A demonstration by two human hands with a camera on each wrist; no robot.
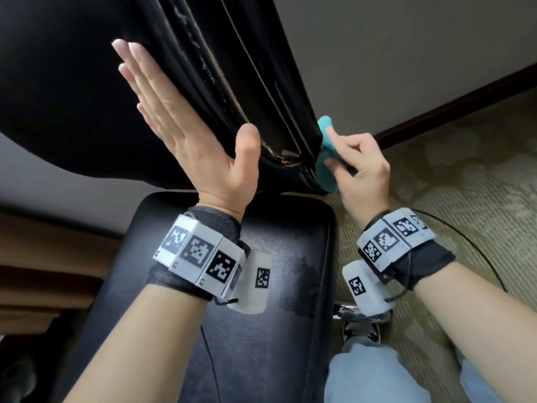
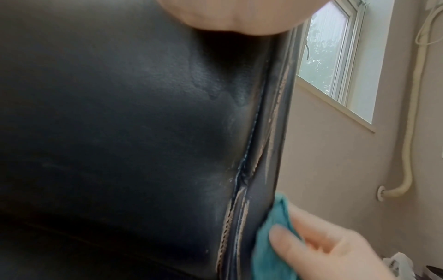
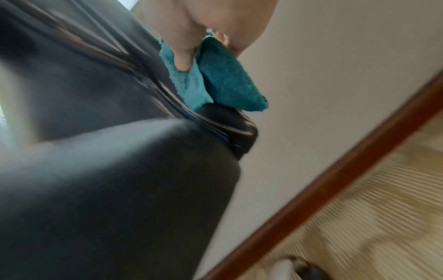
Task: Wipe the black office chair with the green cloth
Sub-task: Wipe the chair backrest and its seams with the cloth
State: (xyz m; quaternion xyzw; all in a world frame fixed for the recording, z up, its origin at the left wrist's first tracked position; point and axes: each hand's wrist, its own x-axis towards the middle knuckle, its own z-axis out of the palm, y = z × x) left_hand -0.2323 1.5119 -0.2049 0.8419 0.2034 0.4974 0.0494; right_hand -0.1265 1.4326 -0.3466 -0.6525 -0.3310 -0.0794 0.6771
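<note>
The black office chair (image 1: 87,82) fills the upper left of the head view, its seat (image 1: 261,286) below my wrists. My left hand (image 1: 174,112) lies flat with straight fingers against the backrest (image 2: 120,132). My right hand (image 1: 357,167) pinches the green cloth (image 1: 327,170) and presses it on the backrest's right side edge, low down near the seat. The worn seam (image 2: 242,180) runs down that edge. In the right wrist view the cloth (image 3: 215,79) hangs folded below my fingers (image 3: 183,56), against the chair's side (image 3: 120,75).
A beige wall (image 1: 406,53) with a dark wooden baseboard (image 1: 465,100) stands close behind the chair. Patterned carpet (image 1: 479,199) lies to the right. A window (image 2: 330,56) and a pipe (image 2: 407,151) show in the left wrist view. A thin cable (image 1: 470,245) runs over the carpet.
</note>
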